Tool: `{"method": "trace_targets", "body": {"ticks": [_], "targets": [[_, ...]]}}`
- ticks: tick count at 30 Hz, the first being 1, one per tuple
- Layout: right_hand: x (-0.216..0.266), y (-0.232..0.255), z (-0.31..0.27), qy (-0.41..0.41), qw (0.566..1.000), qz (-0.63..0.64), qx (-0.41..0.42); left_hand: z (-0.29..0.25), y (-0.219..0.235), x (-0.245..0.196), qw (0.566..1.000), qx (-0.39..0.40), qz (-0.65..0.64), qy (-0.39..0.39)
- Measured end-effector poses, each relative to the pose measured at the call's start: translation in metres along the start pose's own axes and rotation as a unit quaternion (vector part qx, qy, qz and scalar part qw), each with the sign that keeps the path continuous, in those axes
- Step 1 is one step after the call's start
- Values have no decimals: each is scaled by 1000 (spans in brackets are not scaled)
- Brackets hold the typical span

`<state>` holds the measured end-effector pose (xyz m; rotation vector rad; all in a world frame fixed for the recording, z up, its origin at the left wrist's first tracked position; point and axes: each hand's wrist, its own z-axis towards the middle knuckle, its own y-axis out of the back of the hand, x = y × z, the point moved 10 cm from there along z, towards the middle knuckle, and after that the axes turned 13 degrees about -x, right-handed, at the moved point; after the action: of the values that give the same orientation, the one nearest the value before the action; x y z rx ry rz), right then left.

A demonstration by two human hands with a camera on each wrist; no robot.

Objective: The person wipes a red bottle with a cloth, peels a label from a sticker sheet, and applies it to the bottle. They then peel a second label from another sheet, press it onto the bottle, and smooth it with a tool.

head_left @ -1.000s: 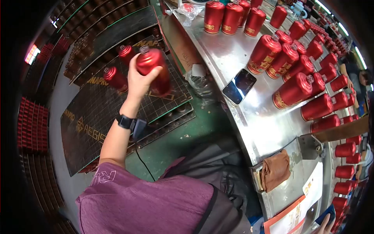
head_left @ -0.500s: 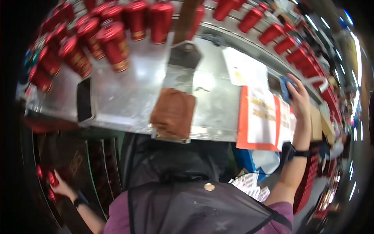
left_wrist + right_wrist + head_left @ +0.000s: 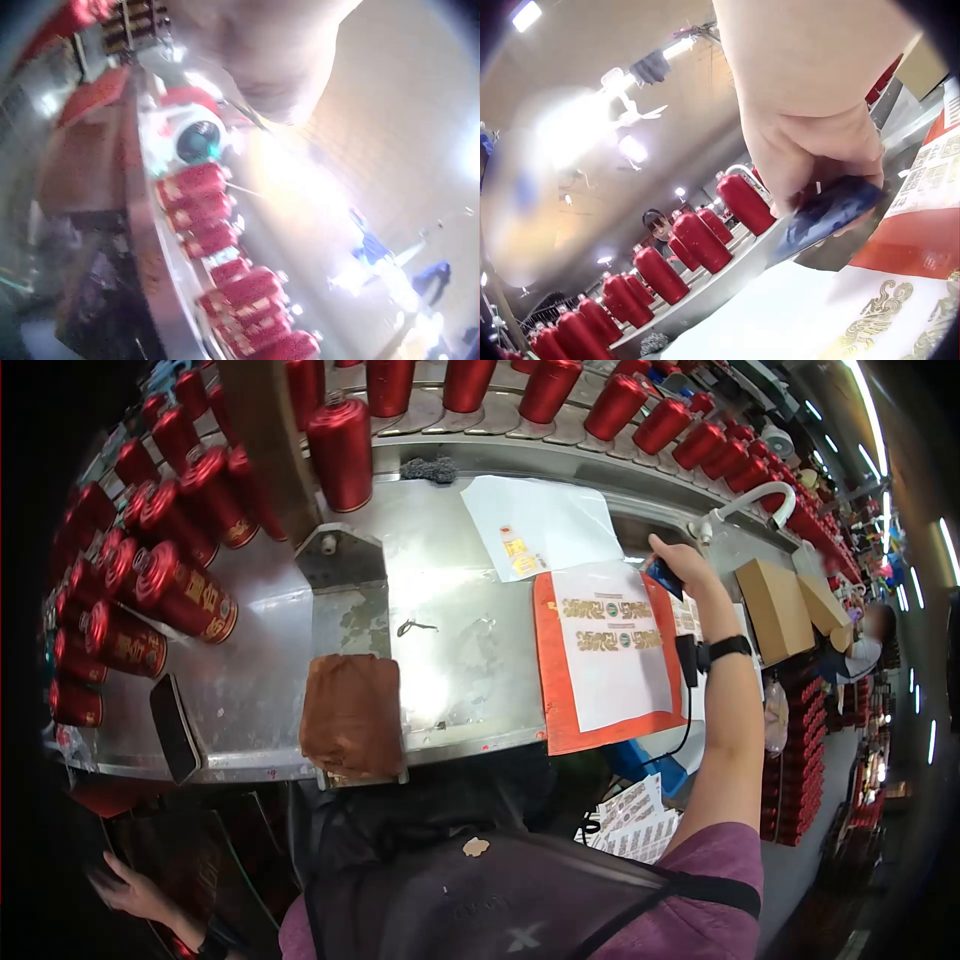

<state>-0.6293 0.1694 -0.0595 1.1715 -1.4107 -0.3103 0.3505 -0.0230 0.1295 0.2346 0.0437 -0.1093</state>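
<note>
My right hand [image 3: 690,568] reaches over the back right of the metal bench and grips a flat, dark blue piece [image 3: 829,214]. Fingers and thumb close round it in the right wrist view; its exact kind cannot be told. Below it lie an orange-red sheet [image 3: 562,705] and white sheets with gold prints [image 3: 620,690]. Down at the lower left, beside the bench, my left hand [image 3: 135,892] is blurred, its fingers extended with nothing in them. Part of a red bottle [image 3: 183,946] shows close to that wrist.
Several red bottles [image 3: 185,595] crowd the bench's left end, and more ride a conveyor [image 3: 500,425] along its back. A phone [image 3: 175,728], a brown cloth-covered block [image 3: 350,715] and a metal bracket [image 3: 340,560] stand nearer. A white tap [image 3: 745,505] and cardboard box [image 3: 775,610] are at right.
The view has swung from the dark stacked boards at left to the bench. My left hand has let go of the red bottle it held. The right hand keeps its hold on the blue piece.
</note>
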Motion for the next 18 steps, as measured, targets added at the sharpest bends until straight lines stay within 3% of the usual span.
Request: {"method": "trace_targets", "body": {"ticks": [1, 4, 7, 9, 13, 18], "targets": [[-4, -1, 14, 34, 997, -54, -40, 7, -15, -26, 994, -9, -111, 9], [15, -10, 23, 204, 956, -191, -91, 18, -42, -131, 978, 30, -170, -116], [9, -38, 32, 230, 949, -216, 15, 16, -67, -189, 950, 64, -292, -91], [12, -36, 15, 205, 949, -238, 30, 10, -68, -225, 908, 55, -399, -111], [12, -39, -16, 197, 943, -263, 61, -2, -79, -255, 864, 82, -482, -119], [7, -42, -53, 197, 934, -280, 107, -9, -94, -274, 847, 111, -508, -113]]}}
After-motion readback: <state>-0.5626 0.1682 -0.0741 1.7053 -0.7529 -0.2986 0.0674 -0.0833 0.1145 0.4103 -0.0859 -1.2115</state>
